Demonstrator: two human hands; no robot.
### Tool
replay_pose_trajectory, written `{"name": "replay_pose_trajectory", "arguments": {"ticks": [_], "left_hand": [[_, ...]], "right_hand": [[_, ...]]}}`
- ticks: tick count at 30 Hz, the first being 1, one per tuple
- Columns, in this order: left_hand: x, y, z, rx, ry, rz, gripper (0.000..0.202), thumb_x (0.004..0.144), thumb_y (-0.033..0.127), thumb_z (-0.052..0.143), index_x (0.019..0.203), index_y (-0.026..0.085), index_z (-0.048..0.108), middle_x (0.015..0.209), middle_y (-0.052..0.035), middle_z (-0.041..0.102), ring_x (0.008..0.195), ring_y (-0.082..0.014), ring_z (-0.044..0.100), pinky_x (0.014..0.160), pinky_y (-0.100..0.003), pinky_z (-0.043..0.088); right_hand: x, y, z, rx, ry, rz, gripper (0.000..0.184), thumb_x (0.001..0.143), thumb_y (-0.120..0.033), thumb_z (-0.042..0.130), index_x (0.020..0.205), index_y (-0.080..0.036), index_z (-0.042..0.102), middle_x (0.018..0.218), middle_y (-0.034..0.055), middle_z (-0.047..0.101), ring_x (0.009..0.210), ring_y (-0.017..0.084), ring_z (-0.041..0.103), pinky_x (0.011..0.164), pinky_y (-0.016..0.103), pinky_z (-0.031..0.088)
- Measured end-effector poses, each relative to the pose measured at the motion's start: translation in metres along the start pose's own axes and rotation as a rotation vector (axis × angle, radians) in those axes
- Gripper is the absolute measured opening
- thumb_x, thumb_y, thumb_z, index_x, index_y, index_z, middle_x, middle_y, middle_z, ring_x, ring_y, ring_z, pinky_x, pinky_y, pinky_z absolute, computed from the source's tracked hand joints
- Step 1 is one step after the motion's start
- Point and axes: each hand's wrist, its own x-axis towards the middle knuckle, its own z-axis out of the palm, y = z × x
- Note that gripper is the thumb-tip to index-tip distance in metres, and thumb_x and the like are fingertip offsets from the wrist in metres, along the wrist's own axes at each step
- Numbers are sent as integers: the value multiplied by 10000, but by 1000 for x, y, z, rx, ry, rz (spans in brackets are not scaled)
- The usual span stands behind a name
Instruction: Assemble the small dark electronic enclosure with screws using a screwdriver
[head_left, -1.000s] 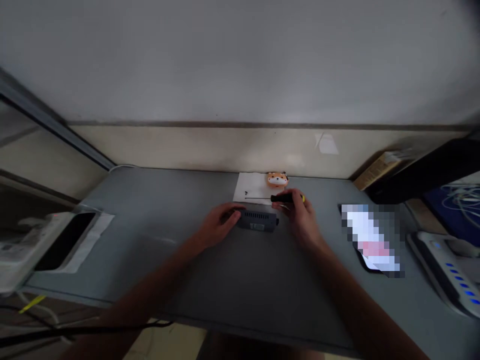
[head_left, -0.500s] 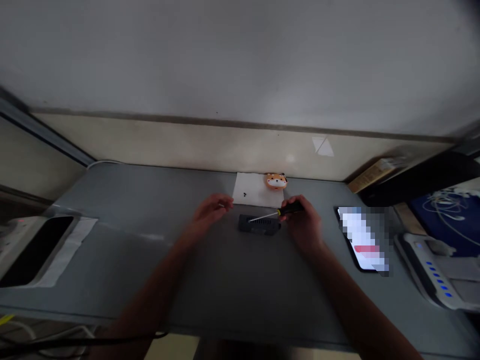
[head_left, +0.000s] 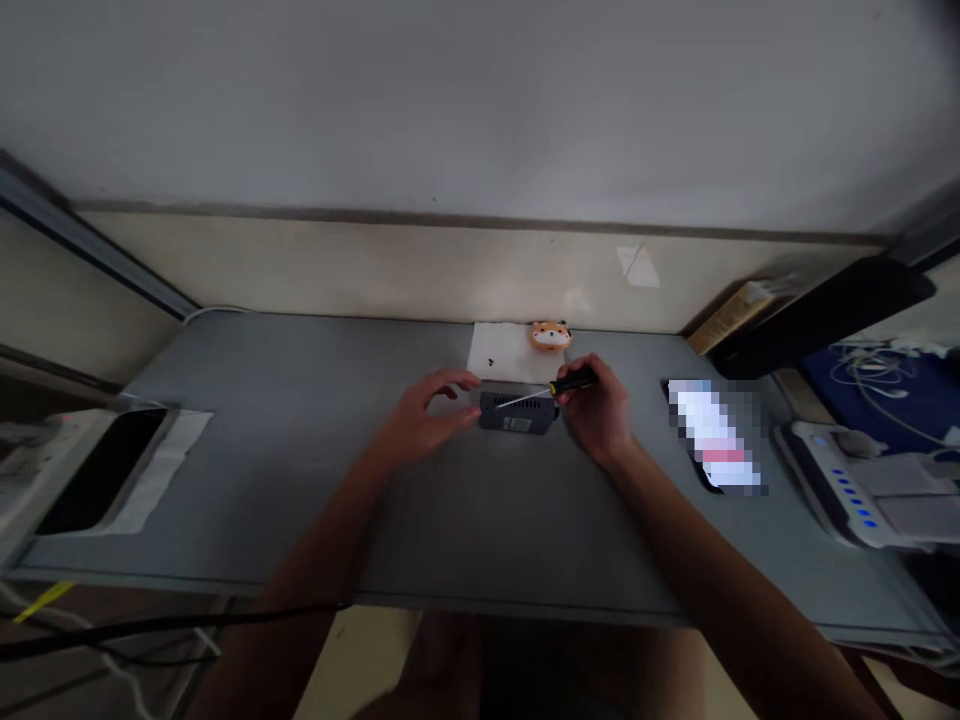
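Observation:
A dark grey box-shaped device (head_left: 517, 412) with a row of vent slots and a pale label lies on the desk between my hands. My right hand (head_left: 598, 408) is closed around the black-and-yellow handle of a screwdriver (head_left: 574, 381). Its thin metal shaft points left across the top of the device. At the device's left end, my left hand (head_left: 433, 415) has thumb and fingers apart, the tips close to its edge; I cannot tell if they touch. Behind the device, tiny dark pieces, probably screws (head_left: 491, 362), rest on a white sheet of paper (head_left: 514, 352).
An orange animal-faced case (head_left: 550, 336) sits on the paper's right side. To the right are a lit phone (head_left: 712, 435) and a power strip (head_left: 847, 490) with blue lights. A dark phone (head_left: 105, 470) lies at the left, and a wall (head_left: 375, 265) bounds the desk's back.
My left hand has moved right to the device's left end, with its thumb and fingers spread wider. The screwdriver stays in my right hand above the device. The whole view has shifted slightly.

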Motion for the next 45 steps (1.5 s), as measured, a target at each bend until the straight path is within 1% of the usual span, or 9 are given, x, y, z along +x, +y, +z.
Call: {"name": "replay_pose_trajectory", "arguments": {"ticks": [3, 8, 10, 16, 20, 25, 34, 40, 45], "left_hand": [[-2, 7, 4, 49, -50, 22, 249, 871, 326, 703, 1104, 236, 697, 1153, -59, 752, 1064, -214, 692, 921, -342, 565], [-4, 7, 18, 109, 13, -55, 246, 849, 284, 688, 1091, 240, 676, 1136, -43, 746, 902, -180, 693, 882, -351, 586], [-4, 5, 22, 117, 41, -75, 233, 840, 286, 695, 1067, 241, 662, 1122, -40, 741, 891, -178, 691, 880, -353, 588], [-4, 5, 28, 154, 99, -20, 142, 840, 275, 684, 958, 227, 621, 1056, -33, 738, 904, -176, 687, 896, -351, 581], [-5, 4, 29, 193, 109, 0, 139, 845, 259, 676, 964, 228, 612, 1066, -34, 744, 923, -178, 685, 919, -352, 566], [-6, 3, 27, 218, 79, 44, 136, 865, 261, 659, 983, 230, 599, 1091, -40, 741, 1012, -198, 689, 957, -367, 547], [-9, 0, 33, 209, 109, 72, 146, 899, 283, 654, 1002, 229, 565, 1141, -63, 737, 1014, -195, 698, 953, -370, 548], [-11, -1, 35, 268, 134, 174, 163, 925, 256, 628, 1053, 236, 529, 1220, -84, 719, 1096, -209, 699, 973, -378, 543], [-11, 0, 34, 325, 132, 256, 113, 951, 236, 607, 1041, 241, 540, 1170, -67, 730, 1089, -211, 706, 984, -373, 539]], "right_hand": [[-1, 1, 3, 1, -7, -28, 369, 741, -560, 789, 719, -233, 619, 687, -8, 669, 581, 121, 585, 515, 237, 494], [-2, 4, 9, -17, -16, -71, 402, 748, -599, 782, 712, -233, 618, 699, -9, 671, 612, 118, 602, 551, 235, 514], [-3, 4, 9, -22, -3, -80, 419, 724, -618, 794, 706, -235, 625, 702, -8, 674, 613, 122, 604, 546, 240, 507], [-2, 0, 8, -70, -7, -153, 465, 732, -675, 767, 709, -235, 618, 691, -16, 657, 559, 105, 577, 542, 248, 479], [-2, -1, 9, -74, 0, -151, 459, 732, -673, 763, 701, -241, 610, 681, -15, 657, 542, 116, 563, 535, 266, 468], [-3, -1, 10, -86, -50, -180, 441, 784, -657, 740, 716, -240, 610, 687, -9, 655, 567, 121, 569, 568, 273, 482], [-3, 6, 9, -64, 14, -159, 404, 819, -618, 726, 736, -240, 608, 707, -6, 654, 630, 136, 605, 587, 278, 508], [-1, 3, 8, -63, 2, -162, 414, 829, -624, 708, 717, -240, 603, 680, -11, 650, 542, 113, 562, 542, 269, 480], [0, 3, 8, -64, 10, -153, 437, 777, -649, 744, 707, -241, 603, 682, -15, 648, 558, 119, 576, 525, 267, 483]]}}
